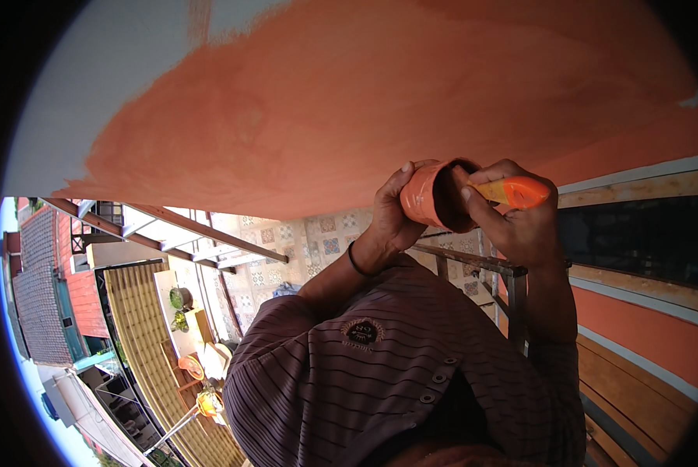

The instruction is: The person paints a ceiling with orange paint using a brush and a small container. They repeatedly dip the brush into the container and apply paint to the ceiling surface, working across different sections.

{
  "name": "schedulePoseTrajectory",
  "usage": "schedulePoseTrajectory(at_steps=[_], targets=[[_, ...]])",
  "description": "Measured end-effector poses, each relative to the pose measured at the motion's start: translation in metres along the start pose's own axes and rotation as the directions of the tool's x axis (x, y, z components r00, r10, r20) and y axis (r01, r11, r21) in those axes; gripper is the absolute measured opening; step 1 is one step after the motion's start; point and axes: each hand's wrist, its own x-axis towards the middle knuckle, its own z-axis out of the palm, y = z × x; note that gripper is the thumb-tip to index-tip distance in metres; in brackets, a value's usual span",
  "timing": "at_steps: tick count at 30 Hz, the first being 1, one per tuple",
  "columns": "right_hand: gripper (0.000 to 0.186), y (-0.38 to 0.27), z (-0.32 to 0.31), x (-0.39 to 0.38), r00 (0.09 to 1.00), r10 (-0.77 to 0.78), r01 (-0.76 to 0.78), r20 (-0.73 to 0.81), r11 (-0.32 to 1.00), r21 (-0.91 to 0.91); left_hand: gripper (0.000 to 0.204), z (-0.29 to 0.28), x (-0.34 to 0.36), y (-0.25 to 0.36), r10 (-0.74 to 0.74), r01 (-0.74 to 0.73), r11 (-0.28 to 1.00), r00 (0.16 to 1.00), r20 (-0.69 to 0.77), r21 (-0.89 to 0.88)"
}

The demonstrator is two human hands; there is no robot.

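My left hand (pixel 393 210) is wrapped around an orange-smeared paint pot (pixel 420 198), which tilts so that its round mouth faces right. A paintbrush (pixel 524 191) with an orange and yellow handle is gripped in my right hand (pixel 520 226). Its bristle end reaches into the pot's mouth, and the pot's dark inside hides how much paint it holds. Beyond both hands spreads a wall (pixel 302 101) coated in streaky orange paint. Neither hand touches the wall.
Pale unpainted wall (pixel 77 109) borders the orange at the upper left. A metal frame (pixel 512 272) stands close under my right forearm. Long rails (pixel 209 229) cross at the left, above a patterned tile floor (pixel 329 233). A wood-edged dark window (pixel 637 237) lies to the right.
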Motion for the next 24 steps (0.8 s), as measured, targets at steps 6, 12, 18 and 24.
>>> schedulePoseTrajectory(at_steps=[6,12,18,24], targets=[[0.015,0.005,0.004,0.001,0.999,-0.044,0.044,-0.031,0.999,-0.011,0.059,-0.001,-0.002,0.0,-0.007,0.007,1.0,1.0,-0.01,0.002],[0.013,-0.004,-0.008,-0.007,0.977,0.115,-0.068,-0.181,0.966,0.249,0.06,-0.006,-0.002,-0.002,0.0,0.0,1.0,1.0,-0.022,-0.007],[0.01,-0.006,-0.023,-0.013,0.96,0.172,-0.1,-0.221,0.948,0.303,0.066,-0.014,0.001,-0.007,-0.07,0.062,0.991,0.995,-0.066,-0.122],[0.014,-0.003,-0.015,-0.023,0.972,0.004,0.042,-0.233,0.98,0.194,0.066,-0.018,0.001,-0.015,-0.07,0.061,0.992,0.994,-0.08,-0.111]])
